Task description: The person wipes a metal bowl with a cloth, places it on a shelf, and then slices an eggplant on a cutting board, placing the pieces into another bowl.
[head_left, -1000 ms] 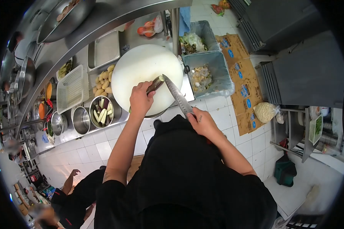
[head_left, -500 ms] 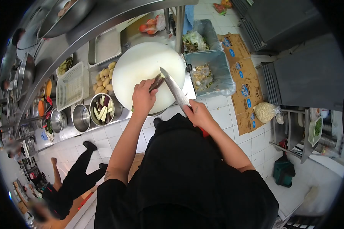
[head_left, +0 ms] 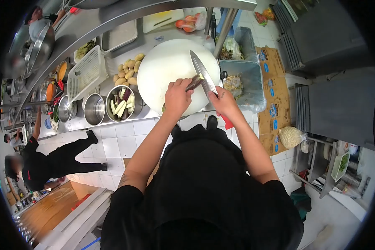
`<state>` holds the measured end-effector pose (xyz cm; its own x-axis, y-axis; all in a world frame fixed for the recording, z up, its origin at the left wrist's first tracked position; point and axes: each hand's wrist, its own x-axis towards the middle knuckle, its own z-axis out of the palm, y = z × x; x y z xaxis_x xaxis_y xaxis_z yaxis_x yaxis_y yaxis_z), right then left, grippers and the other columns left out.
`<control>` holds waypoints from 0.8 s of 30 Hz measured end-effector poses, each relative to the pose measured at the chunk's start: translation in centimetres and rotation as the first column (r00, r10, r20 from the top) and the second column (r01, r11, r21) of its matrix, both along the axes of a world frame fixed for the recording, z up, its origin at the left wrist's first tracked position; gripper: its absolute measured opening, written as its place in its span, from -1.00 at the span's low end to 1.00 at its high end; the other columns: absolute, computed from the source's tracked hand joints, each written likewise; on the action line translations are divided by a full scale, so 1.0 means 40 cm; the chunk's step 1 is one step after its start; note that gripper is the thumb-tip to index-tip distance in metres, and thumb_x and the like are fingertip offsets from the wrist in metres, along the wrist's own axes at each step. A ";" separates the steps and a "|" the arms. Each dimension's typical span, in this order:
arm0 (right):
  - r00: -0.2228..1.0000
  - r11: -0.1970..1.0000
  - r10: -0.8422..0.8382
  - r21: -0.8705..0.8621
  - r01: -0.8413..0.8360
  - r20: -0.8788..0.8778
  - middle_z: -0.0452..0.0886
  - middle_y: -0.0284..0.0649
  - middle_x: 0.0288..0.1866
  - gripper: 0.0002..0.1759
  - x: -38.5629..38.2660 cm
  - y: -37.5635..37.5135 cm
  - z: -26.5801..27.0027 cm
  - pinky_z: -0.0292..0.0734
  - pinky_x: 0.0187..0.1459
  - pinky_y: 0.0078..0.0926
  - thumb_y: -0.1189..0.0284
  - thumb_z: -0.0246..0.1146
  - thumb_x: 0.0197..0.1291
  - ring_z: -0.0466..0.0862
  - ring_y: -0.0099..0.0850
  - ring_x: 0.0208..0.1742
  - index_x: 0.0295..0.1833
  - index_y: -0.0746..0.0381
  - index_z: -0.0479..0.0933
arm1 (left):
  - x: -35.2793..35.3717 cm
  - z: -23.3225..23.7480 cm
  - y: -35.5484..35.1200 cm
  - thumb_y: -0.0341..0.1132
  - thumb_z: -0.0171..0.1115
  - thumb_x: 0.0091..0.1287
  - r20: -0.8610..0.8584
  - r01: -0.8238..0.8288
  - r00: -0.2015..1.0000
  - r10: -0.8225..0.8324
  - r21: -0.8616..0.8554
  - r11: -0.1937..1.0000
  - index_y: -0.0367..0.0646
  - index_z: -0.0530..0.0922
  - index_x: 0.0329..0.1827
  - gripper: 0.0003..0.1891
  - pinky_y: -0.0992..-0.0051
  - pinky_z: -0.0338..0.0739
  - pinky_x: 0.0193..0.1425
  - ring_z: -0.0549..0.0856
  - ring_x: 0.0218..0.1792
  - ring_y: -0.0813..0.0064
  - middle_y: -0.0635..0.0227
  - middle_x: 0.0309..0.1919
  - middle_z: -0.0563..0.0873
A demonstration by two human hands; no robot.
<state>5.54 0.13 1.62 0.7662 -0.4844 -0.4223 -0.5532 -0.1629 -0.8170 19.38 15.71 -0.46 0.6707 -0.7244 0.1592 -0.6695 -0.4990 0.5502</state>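
Observation:
My left hand (head_left: 177,98) is closed around a dark purple eggplant (head_left: 193,83), holding it low over the round white cutting board (head_left: 158,66). A pale cut end of the eggplant faces right, against or very close to the blade of a large knife (head_left: 198,66). My right hand (head_left: 225,102) grips the knife's handle, mostly covered by the fingers, with the tip pointing away from me. Left of the board stands a steel pot (head_left: 139,104) with several eggplant pieces (head_left: 121,107) in it. A greenish bit shows at the board's near edge, partly hidden by my left wrist.
Potatoes (head_left: 127,71) lie beside a white basket (head_left: 86,75) and another steel pot (head_left: 94,109). Lined bins (head_left: 248,85) with scraps stand right of the board. A shelf post (head_left: 226,33) rises behind it. A co-worker (head_left: 58,160) is at the left.
The view has shifted, putting the counter further right. The knife has slid forward along the eggplant's cut end, which now meets mid-blade rather than near the tip. The co-worker has moved.

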 end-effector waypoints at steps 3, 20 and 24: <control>1.000 0.999 0.008 -0.031 -0.008 -0.017 0.60 -0.11 -0.55 -0.64 0.002 0.003 0.017 0.54 -0.57 -0.22 0.27 0.19 0.57 0.61 -0.29 -0.71 -0.06 0.42 0.55 | 0.002 0.000 0.000 -0.38 0.49 0.28 0.003 0.004 1.000 -0.004 -0.012 1.000 -0.02 0.69 0.28 -0.54 0.12 0.66 0.09 0.71 0.00 0.02 0.24 0.01 0.77; 1.000 1.000 -0.007 0.026 0.007 0.005 0.67 -0.01 -0.44 -0.61 0.046 -0.004 -0.017 0.58 -0.56 -0.21 0.25 0.18 0.53 0.67 -0.27 -0.67 -0.04 0.45 0.56 | 0.033 -0.021 -0.015 -0.42 0.50 0.25 -0.098 0.041 0.994 -0.045 -0.047 0.998 -0.10 0.68 0.23 -0.55 0.09 0.64 0.09 0.72 -0.06 -0.08 0.12 0.00 0.77; 1.000 0.999 0.022 0.025 -0.022 0.022 0.64 -0.05 -0.48 -0.64 0.034 -0.038 -0.014 0.55 -0.58 -0.21 0.27 0.18 0.51 0.65 -0.29 -0.68 -0.10 0.42 0.57 | 0.050 -0.023 -0.024 -0.42 0.50 0.26 -0.106 0.104 0.987 -0.120 -0.139 0.985 -0.14 0.67 0.22 -0.57 0.08 0.64 0.10 0.73 -0.05 -0.10 0.07 0.00 0.76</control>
<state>6.92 -1.37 1.05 0.7854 -0.4570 -0.4175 -0.5322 -0.1541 -0.8325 21.39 14.73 -1.39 0.6058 -0.7734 0.1865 -0.6462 -0.3417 0.6824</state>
